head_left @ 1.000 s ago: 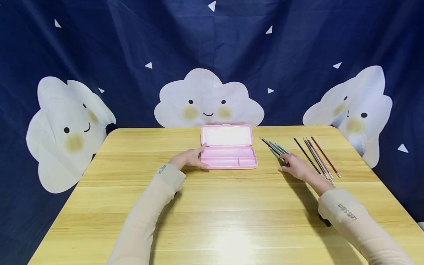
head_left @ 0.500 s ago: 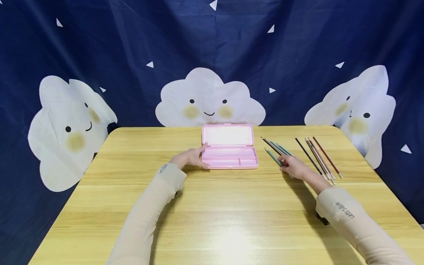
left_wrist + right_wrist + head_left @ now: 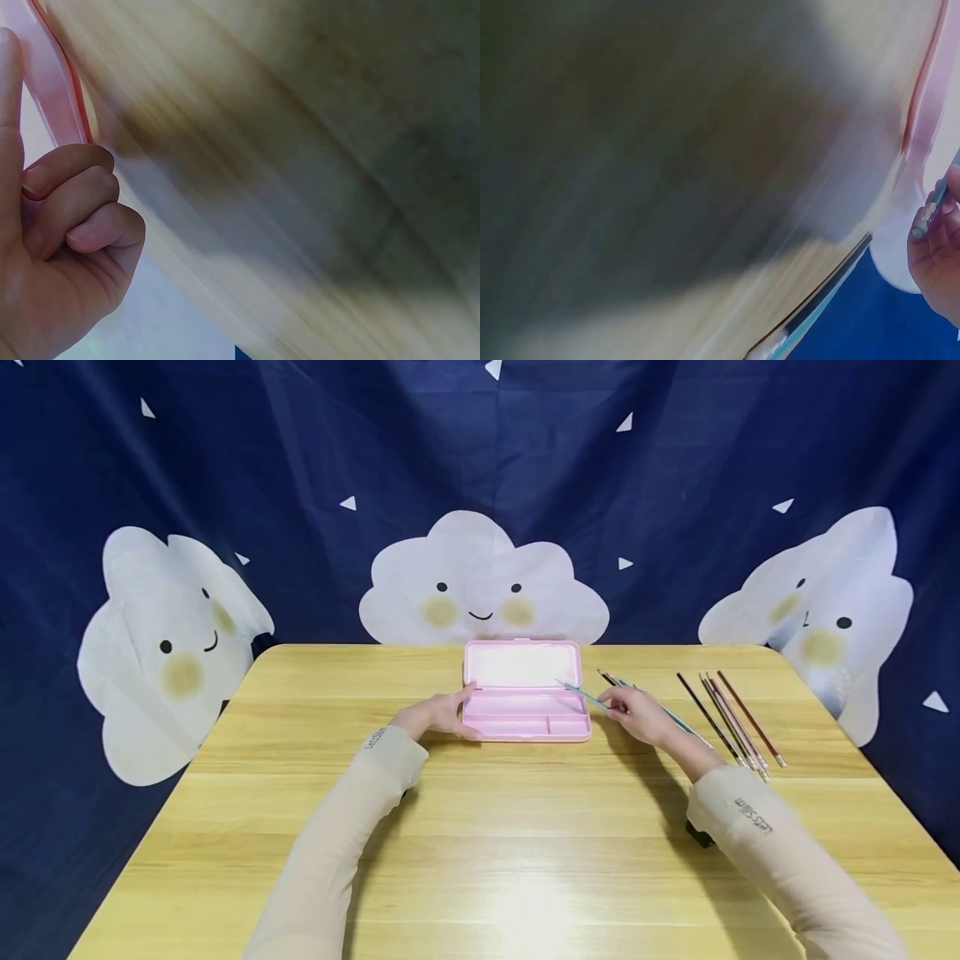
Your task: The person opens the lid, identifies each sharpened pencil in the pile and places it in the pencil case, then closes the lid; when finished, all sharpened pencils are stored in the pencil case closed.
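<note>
Right grip (image 3: 637, 714) pinching pencil (image 3: 585, 695); case (image 3: 510, 727), loose pencils (image 3: 732, 718)

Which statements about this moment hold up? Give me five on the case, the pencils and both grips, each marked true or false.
1. The right-hand grip holds a slim blue-green pencil. True.
2. The left-hand grip is at the left end of the pink rectangular pencil case. True.
3. The case is shut. False: its flat pink lid stands open on the far side.
4. Several pencils lie in the case's compartments. False: none lies in them.
5. A slim reddish-brown pencil lies left of the case. False: it lies to the right, on the pale wood-grain table.
</note>
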`<move>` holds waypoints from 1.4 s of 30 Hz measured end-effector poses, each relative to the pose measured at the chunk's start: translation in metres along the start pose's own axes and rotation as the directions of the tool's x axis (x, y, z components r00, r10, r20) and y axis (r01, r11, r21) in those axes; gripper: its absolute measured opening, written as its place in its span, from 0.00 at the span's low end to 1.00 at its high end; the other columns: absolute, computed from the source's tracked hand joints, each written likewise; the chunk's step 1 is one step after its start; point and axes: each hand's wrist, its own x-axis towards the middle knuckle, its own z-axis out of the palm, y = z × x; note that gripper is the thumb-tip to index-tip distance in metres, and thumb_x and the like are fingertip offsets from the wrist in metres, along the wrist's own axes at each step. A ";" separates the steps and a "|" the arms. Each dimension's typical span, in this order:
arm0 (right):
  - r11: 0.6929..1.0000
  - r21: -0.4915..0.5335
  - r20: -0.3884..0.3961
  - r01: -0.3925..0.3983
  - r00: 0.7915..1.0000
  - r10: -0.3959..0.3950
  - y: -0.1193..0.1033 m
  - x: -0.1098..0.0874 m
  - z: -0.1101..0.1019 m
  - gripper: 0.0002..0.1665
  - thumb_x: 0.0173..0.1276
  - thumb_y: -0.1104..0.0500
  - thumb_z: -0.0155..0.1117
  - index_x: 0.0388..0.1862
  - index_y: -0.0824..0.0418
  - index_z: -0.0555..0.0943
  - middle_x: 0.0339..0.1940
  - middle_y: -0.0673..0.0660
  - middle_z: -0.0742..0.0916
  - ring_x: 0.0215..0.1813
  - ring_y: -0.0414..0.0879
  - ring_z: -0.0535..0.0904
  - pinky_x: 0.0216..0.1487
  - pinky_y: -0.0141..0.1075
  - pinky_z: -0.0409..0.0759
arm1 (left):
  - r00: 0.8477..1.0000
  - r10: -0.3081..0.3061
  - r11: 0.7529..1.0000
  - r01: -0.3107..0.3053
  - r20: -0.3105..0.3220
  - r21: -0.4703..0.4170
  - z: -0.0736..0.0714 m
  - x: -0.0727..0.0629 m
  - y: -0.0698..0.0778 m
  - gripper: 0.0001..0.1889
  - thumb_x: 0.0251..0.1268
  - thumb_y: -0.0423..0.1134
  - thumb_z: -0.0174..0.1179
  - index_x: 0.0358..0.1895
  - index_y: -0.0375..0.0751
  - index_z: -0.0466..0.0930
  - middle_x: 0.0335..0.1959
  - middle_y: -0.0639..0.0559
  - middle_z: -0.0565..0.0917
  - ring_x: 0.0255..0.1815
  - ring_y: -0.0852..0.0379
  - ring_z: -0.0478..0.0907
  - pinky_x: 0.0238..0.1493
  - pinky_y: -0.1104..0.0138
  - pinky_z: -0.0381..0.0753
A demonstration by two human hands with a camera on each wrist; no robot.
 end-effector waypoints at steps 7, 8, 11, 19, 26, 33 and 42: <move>0.996 -0.005 0.009 0.086 0.996 -0.086 -0.018 0.024 0.015 0.13 0.58 0.75 0.56 0.41 0.70 0.81 0.27 0.57 0.80 0.31 0.48 0.71 0.35 0.41 0.71 | 1.000 0.006 1.000 -0.006 -0.001 0.015 -0.001 0.000 0.002 0.57 0.47 0.57 0.67 0.73 0.52 0.33 0.70 0.46 0.57 0.71 0.47 0.50 0.69 0.57 0.50; 0.995 -0.009 0.017 0.096 0.995 -0.096 -0.020 0.027 0.017 0.13 0.58 0.75 0.56 0.41 0.70 0.81 0.27 0.58 0.80 0.32 0.48 0.71 0.36 0.41 0.72 | 1.000 0.008 1.000 -0.008 -0.002 0.020 -0.001 0.000 0.002 0.57 0.47 0.57 0.67 0.73 0.52 0.33 0.70 0.46 0.57 0.71 0.47 0.51 0.69 0.57 0.50; 0.993 -0.008 0.053 0.120 0.991 -0.120 -0.027 0.036 0.023 0.13 0.60 0.75 0.54 0.41 0.70 0.81 0.28 0.59 0.81 0.32 0.49 0.73 0.37 0.42 0.74 | 1.000 0.010 1.000 -0.010 -0.005 0.026 -0.001 0.001 0.001 0.57 0.47 0.57 0.67 0.73 0.52 0.33 0.70 0.46 0.57 0.70 0.47 0.51 0.69 0.57 0.51; 0.985 -0.004 0.111 0.172 0.979 -0.170 -0.042 0.053 0.037 0.13 0.58 0.76 0.53 0.38 0.69 0.82 0.27 0.57 0.81 0.32 0.48 0.74 0.40 0.42 0.76 | 1.000 -0.010 0.998 0.010 -0.013 0.062 -0.002 0.001 0.003 0.57 0.47 0.57 0.67 0.73 0.49 0.33 0.70 0.40 0.56 0.70 0.45 0.53 0.69 0.58 0.52; 0.988 -0.001 0.201 0.153 0.968 -0.150 -0.047 0.059 0.047 0.18 0.51 0.78 0.53 0.39 0.68 0.83 0.35 0.60 0.84 0.40 0.50 0.76 0.48 0.43 0.75 | 1.000 -0.024 0.999 0.024 -0.001 0.046 -0.002 0.000 0.004 0.57 0.47 0.57 0.66 0.73 0.51 0.33 0.70 0.40 0.55 0.70 0.44 0.52 0.69 0.57 0.52; 0.986 0.077 0.153 0.146 0.976 -0.157 -0.045 0.056 0.046 0.17 0.53 0.78 0.50 0.38 0.70 0.82 0.32 0.60 0.84 0.37 0.51 0.76 0.45 0.45 0.75 | 1.000 -0.026 0.997 0.026 0.003 0.068 -0.002 0.000 0.005 0.57 0.47 0.58 0.66 0.73 0.51 0.32 0.70 0.42 0.57 0.70 0.46 0.54 0.68 0.57 0.53; 0.988 0.092 0.065 0.127 0.989 -0.133 -0.032 0.041 0.028 0.12 0.58 0.75 0.56 0.42 0.74 0.79 0.28 0.60 0.81 0.33 0.49 0.74 0.39 0.41 0.75 | 1.000 -0.027 0.997 0.027 0.004 0.066 -0.002 0.001 0.003 0.58 0.47 0.58 0.66 0.73 0.50 0.32 0.70 0.40 0.54 0.70 0.46 0.53 0.69 0.57 0.52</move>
